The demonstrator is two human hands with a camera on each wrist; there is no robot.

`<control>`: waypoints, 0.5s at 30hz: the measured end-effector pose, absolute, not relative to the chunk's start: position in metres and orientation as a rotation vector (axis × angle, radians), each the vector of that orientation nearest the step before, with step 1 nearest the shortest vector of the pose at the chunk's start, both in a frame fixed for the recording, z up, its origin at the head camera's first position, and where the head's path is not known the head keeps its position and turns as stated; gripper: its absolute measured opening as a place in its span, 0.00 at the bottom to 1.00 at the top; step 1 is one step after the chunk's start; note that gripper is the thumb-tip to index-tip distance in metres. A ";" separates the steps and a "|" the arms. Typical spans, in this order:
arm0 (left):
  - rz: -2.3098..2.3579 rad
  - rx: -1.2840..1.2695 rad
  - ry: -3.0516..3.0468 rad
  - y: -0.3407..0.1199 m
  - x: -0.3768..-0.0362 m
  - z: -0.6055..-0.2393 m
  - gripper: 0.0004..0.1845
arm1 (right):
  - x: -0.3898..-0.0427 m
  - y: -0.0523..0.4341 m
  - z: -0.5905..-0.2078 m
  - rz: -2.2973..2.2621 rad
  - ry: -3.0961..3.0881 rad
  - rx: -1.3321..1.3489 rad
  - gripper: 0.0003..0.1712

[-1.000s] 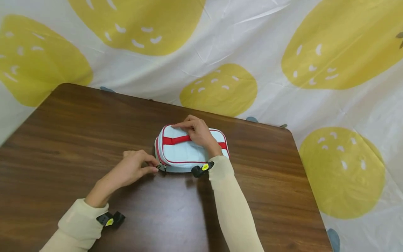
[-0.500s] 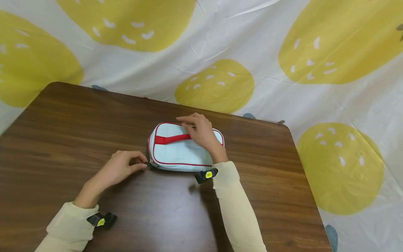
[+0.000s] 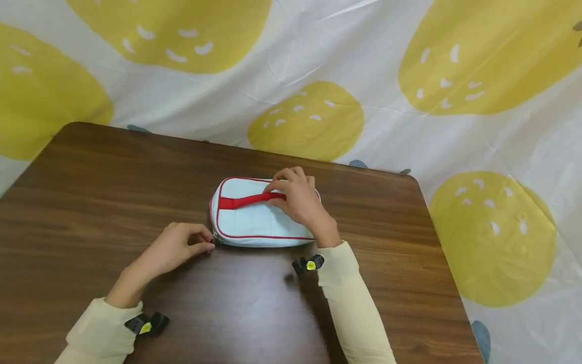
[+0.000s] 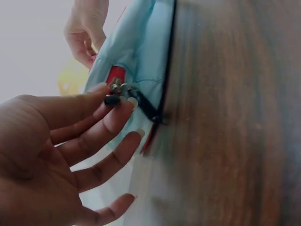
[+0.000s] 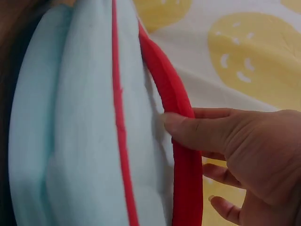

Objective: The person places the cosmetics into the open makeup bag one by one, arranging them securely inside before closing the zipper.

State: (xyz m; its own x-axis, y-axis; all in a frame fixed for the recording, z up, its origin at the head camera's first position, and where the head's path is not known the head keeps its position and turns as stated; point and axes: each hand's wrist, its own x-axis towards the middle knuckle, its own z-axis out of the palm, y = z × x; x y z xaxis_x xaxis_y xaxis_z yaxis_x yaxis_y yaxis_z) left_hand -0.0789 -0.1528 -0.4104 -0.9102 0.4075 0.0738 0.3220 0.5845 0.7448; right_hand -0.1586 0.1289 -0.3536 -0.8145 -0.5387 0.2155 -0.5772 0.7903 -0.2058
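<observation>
A pale blue pouch [image 3: 254, 222] with red piping lies on the table, its red carrying strap [image 3: 245, 201] arched over the top. My right hand [image 3: 297, 197] grips that strap toward its right half, and in the right wrist view the thumb lies across the strap [image 5: 186, 174]. At the pouch's front left corner, my left hand [image 3: 182, 245] pinches a small zipper pull [image 4: 115, 87] between thumb and index finger; the other fingers are spread. A second dark pull [image 4: 148, 109] hangs beside it in the left wrist view. The strap's right end is hidden behind my right hand.
The pouch stands on a dark brown wooden table [image 3: 136, 172] with rounded back corners. Behind it hangs a white cloth [image 3: 386, 136] with large yellow fruit prints. Black wrist devices [image 3: 147, 324] sit on both cream sleeves.
My right hand has lifted off the pouch's top and taken hold of the red strap. My left hand stays at the zipper corner. The head view has shifted slightly.
</observation>
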 end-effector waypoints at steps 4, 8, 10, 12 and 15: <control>1.406 0.504 2.808 -0.153 -0.084 -0.411 0.06 | -0.159 0.125 -0.349 0.416 -2.761 0.975 0.08; 1.668 0.391 2.867 -0.149 -0.092 -0.417 0.21 | -0.159 0.121 -0.346 0.404 -2.650 1.063 0.08; 1.727 0.392 2.826 -0.145 -0.095 -0.420 0.29 | -0.160 0.118 -0.346 0.406 -2.593 1.089 0.09; 1.753 0.389 2.772 -0.139 -0.096 -0.421 0.33 | -0.161 0.116 -0.346 0.409 -2.547 1.100 0.09; 1.754 0.302 2.705 -0.130 -0.089 -0.415 0.30 | -0.164 0.111 -0.346 0.389 -2.513 1.098 0.09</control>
State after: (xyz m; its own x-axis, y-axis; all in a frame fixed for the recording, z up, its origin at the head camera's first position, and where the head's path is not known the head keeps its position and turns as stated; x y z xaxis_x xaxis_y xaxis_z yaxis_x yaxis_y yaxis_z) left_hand -0.0894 -0.1302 -0.4146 -0.9780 0.1033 0.1810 0.2074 0.3970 0.8941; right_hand -0.1637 0.1110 -0.3465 -0.6284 -0.6436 0.4369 -0.7455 0.6586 -0.1021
